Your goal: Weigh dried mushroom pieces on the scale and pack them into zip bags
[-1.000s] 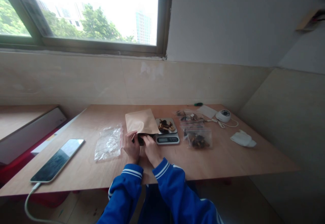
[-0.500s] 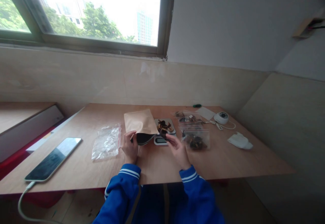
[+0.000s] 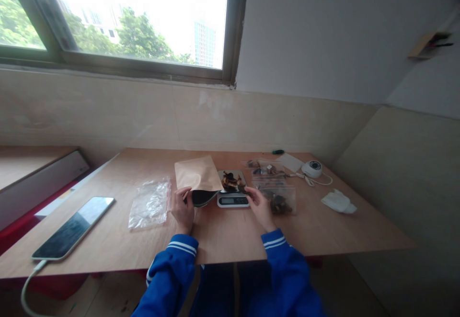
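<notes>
My left hand (image 3: pixel 182 209) grips the near edge of a brown paper pouch (image 3: pixel 197 173), whose dark mouth gapes toward me. Just right of the pouch stands a small white kitchen scale (image 3: pixel 233 201) with a display on its front. Several brown dried pieces, like dried mushrooms (image 3: pixel 230 180), are heaped on its plate. At the plate's right front edge, my right hand (image 3: pixel 259 204) pinches a dark dried piece (image 3: pixel 243 190). Its exact shape is partly hidden by the fingers.
A clear plastic bag (image 3: pixel 150 203) lies left of the pouch, with a phone (image 3: pixel 74 228) on a cable farther left. To the right are zip bags of dried pieces (image 3: pixel 280 203), a white dome camera (image 3: pixel 312 168), a crumpled tissue (image 3: pixel 339 202) and a green-handled tool (image 3: pixel 278 152).
My right hand has moved right, from the pouch's mouth to the scale's right side, still pinching a dark piece. The scale's display is now uncovered. My left hand stays on the pouch.
</notes>
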`<state>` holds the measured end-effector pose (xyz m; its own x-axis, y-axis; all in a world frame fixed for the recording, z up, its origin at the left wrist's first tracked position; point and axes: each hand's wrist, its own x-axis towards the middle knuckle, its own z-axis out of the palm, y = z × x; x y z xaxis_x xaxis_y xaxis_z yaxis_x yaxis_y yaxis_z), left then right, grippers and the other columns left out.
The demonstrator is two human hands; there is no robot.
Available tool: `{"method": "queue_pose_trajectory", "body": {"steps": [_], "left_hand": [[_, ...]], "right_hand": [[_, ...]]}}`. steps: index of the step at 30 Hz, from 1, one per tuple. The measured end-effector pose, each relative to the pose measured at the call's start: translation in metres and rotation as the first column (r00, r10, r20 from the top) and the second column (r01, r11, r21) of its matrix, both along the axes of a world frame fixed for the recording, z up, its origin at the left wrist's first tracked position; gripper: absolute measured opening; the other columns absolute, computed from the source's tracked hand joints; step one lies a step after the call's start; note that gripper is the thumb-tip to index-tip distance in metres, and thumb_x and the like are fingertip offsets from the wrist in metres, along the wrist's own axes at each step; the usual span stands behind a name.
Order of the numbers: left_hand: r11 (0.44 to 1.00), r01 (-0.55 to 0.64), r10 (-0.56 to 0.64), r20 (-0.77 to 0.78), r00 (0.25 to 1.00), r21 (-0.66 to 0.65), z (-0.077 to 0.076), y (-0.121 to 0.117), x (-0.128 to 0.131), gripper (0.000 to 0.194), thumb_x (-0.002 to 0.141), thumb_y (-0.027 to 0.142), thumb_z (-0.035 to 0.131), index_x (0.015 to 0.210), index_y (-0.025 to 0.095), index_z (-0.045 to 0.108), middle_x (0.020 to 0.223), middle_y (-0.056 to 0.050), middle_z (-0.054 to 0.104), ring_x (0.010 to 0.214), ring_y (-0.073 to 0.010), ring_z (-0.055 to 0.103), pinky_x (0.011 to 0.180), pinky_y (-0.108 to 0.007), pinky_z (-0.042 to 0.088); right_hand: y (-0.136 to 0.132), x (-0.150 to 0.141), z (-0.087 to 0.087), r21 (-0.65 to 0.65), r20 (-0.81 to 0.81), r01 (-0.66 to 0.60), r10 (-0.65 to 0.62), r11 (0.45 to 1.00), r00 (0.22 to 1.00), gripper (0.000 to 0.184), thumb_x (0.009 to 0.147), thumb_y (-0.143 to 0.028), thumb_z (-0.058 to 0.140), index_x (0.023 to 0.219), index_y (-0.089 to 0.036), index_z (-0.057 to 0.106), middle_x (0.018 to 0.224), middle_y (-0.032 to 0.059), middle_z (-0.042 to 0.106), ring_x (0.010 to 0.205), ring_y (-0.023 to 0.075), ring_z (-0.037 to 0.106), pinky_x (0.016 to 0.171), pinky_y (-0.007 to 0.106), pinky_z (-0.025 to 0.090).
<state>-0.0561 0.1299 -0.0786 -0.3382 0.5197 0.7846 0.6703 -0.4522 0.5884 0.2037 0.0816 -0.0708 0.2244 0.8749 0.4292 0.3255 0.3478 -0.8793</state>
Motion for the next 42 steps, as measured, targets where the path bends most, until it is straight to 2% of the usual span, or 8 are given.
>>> {"method": "queue_pose_trajectory", "body": {"steps": [9,15,20,31,36,42], "left_hand": [[1.000,0.009,-0.009,0.005,1.000,-0.004,0.002,0.000,0.001,0.015,0.090,0.029,0.048,0.093,0.019,0.059,0.090,-0.003,0.065,0.086,-0.0140,0.063,0.075,-0.026,0.050],[1.000,0.018,-0.018,0.003,1.000,-0.010,0.001,0.000,0.001,0.017,0.091,0.031,0.048,0.093,0.019,0.059,0.090,-0.004,0.065,0.086,-0.0142,0.063,0.075,-0.027,0.051],[0.999,0.029,-0.029,0.009,1.000,-0.019,0.000,0.000,0.001,0.017,0.091,0.031,0.047,0.094,0.019,0.059,0.091,-0.004,0.065,0.087,-0.0143,0.063,0.075,-0.027,0.051],[1.000,0.009,-0.009,-0.008,1.000,-0.016,-0.001,0.002,0.000,0.017,0.091,0.031,0.048,0.094,0.019,0.059,0.091,-0.004,0.065,0.087,-0.0147,0.063,0.078,-0.028,0.050],[1.000,0.017,-0.017,-0.003,1.000,-0.021,-0.001,0.002,0.000,0.016,0.090,0.030,0.048,0.094,0.019,0.059,0.091,-0.004,0.065,0.087,-0.0149,0.063,0.077,-0.028,0.050],[0.999,0.039,-0.039,0.006,0.999,-0.017,0.000,0.001,0.000,0.017,0.091,0.031,0.047,0.094,0.019,0.059,0.091,-0.004,0.065,0.087,-0.0153,0.063,0.078,-0.029,0.050]], "right_hand": [[0.034,0.007,-0.004,-0.003,0.008,-0.062,0.062,0.998,0.998,0.031,0.081,-0.029,0.057,0.110,-0.019,0.062,0.112,0.0105,0.067,0.103,0.0217,0.064,0.094,0.040,0.050],[0.026,0.014,-0.013,-0.010,0.017,-0.054,0.054,0.999,0.998,0.037,0.082,-0.026,0.056,0.118,-0.021,0.057,0.122,0.0107,0.061,0.106,0.0218,0.062,0.093,0.040,0.051],[0.020,0.015,-0.008,0.000,0.067,-0.067,0.067,0.998,0.996,0.036,0.082,-0.024,0.054,0.117,-0.020,0.057,0.119,0.0101,0.064,0.106,0.0215,0.062,0.092,0.039,0.051],[0.036,0.012,-0.004,-0.010,0.283,-0.070,0.070,0.997,0.957,0.036,0.085,-0.019,0.043,0.118,-0.021,0.058,0.119,0.0088,0.064,0.111,0.0213,0.060,0.096,0.041,0.047],[0.039,0.010,-0.004,-0.004,0.273,-0.081,0.079,0.997,0.959,0.035,0.085,-0.019,0.044,0.116,-0.021,0.060,0.118,0.0087,0.064,0.111,0.0214,0.059,0.096,0.040,0.047],[0.035,0.007,0.004,-0.001,0.206,-0.081,0.079,0.997,0.975,0.032,0.086,-0.022,0.044,0.114,-0.021,0.060,0.116,0.0080,0.065,0.109,0.0205,0.060,0.095,0.038,0.047]]}}
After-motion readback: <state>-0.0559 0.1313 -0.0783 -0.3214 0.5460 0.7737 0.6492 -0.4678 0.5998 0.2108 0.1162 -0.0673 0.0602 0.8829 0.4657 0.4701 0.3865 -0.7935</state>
